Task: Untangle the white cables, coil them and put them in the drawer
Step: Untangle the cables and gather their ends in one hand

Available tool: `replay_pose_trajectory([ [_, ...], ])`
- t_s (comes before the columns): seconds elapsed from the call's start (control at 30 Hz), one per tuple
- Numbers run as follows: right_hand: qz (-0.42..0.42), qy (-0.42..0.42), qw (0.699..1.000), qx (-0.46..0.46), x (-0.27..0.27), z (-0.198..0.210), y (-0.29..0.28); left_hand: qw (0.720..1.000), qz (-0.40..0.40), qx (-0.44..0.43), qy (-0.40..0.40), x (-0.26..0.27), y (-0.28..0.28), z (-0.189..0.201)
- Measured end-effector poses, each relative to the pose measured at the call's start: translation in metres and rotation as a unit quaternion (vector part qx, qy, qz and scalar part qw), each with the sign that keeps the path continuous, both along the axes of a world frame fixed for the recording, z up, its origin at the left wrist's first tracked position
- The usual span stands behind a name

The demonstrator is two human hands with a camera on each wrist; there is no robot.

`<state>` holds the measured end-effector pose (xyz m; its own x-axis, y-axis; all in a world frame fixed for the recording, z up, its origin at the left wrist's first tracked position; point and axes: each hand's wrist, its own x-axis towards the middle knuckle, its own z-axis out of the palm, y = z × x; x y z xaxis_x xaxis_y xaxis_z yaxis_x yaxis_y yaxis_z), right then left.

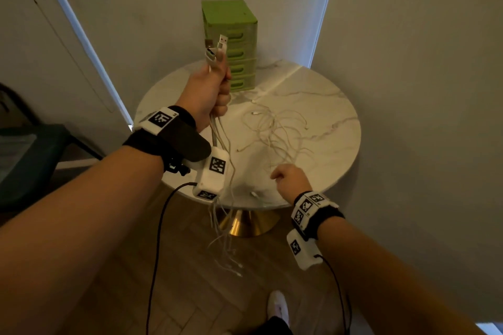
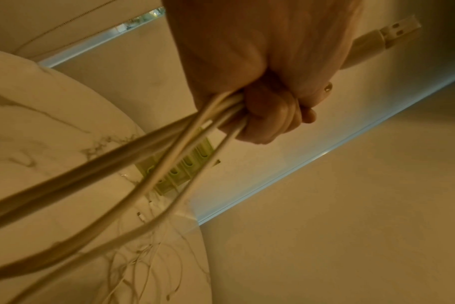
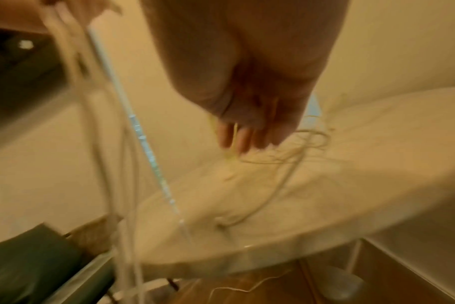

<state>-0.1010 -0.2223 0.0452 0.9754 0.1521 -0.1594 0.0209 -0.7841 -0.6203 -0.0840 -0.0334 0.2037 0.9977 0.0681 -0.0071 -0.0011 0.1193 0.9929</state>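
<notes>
My left hand (image 1: 215, 90) is raised over the table's back left and grips a bundle of white cables (image 1: 219, 133). Their USB plugs (image 1: 217, 46) stick up above the fist, and the loose ends hang past the table edge towards the floor. The left wrist view shows the fist (image 2: 260, 82) closed round the strands (image 2: 169, 148). A loose tangle of thin white cables (image 1: 275, 128) lies on the round marble table (image 1: 326, 106). My right hand (image 1: 288, 179) hovers near the front edge; in the blurred right wrist view its fingers (image 3: 247, 131) pinch a thin strand (image 3: 233, 148). The green drawer unit (image 1: 236, 43) stands at the back, drawers closed.
The table stands in a corner on a gold pedestal base (image 1: 245, 223) over a wooden floor. A dark green seat (image 1: 27, 160) is to the left. My foot in a white sock (image 1: 277, 307) is in front of the table. Black sensor leads hang from both wrists.
</notes>
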Motion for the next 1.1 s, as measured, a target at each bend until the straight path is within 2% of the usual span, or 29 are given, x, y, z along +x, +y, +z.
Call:
replay_pose_trajectory([
  [0.03,0.003,-0.025,0.999,-0.021,0.008,-0.005,-0.009,1.0,0.002,0.004,0.01,0.003,-0.004,-0.006],
  [0.1,0.078,-0.007,0.991,-0.112,0.018,-0.012,-0.023,1.0,0.007,0.007,0.027,0.01,-0.012,-0.017],
  [0.17,0.164,0.026,0.964,-0.21,0.028,-0.02,-0.031,0.999,0.013,0.006,0.044,0.017,-0.02,-0.026],
  [0.23,0.201,0.036,0.948,-0.245,0.04,-0.028,-0.038,0.998,0.02,0.009,0.059,0.025,-0.027,-0.032],
  [0.33,0.207,0.041,0.942,-0.259,0.062,-0.032,-0.044,0.997,0.031,0.018,0.069,0.036,-0.036,-0.04],
  [0.5,0.169,0.034,0.943,-0.286,0.101,-0.028,-0.05,0.994,0.074,-0.001,0.079,0.057,-0.043,-0.05],
  [0.57,0.176,0.049,0.948,-0.26,0.112,-0.025,-0.051,0.991,0.105,-0.019,0.086,0.065,-0.044,-0.052],
  [0.63,0.167,0.069,0.963,-0.198,0.122,-0.017,-0.052,0.987,0.129,-0.038,0.086,0.074,-0.046,-0.054],
  [0.73,0.111,0.022,0.988,-0.105,0.142,0.001,-0.054,0.983,0.148,-0.062,0.083,0.085,-0.046,-0.056],
  [0.87,0.034,-0.012,0.999,-0.005,0.179,0.021,-0.058,0.982,0.154,-0.081,0.077,0.096,-0.045,-0.055],
  [0.97,-0.001,-0.027,0.999,0.025,0.206,0.027,-0.059,0.981,0.157,-0.087,0.075,0.104,-0.042,-0.053],
  [1.1,-0.065,-0.01,0.998,0.011,0.229,0.016,-0.06,0.983,0.142,-0.085,0.082,0.12,-0.036,-0.056],
])
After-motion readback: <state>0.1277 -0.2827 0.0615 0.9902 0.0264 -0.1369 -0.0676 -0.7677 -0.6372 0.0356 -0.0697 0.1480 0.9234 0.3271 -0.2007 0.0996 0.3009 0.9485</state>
